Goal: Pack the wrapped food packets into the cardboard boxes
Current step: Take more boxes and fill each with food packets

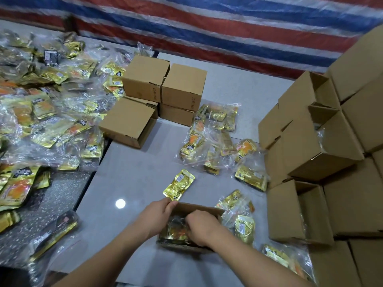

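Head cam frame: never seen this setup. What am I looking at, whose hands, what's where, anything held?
There is no machine here. A person wears one wide-angle camera on the head, looking forward and down, so the two bare arms coming in from the bottom are their own.

Both hands work at a small open cardboard box near the bottom middle. The left hand grips the box's far left rim. The right hand is curled down inside it, among gold packets; whether it is pinching one is hard to tell.

On the grey table one loose gold packet lies just beyond the box. A big pile of bagged packets covers the left side, and smaller bags lie to the right. Closed boxes are stacked at the back, and more boxes, some open, stand stacked along the right.
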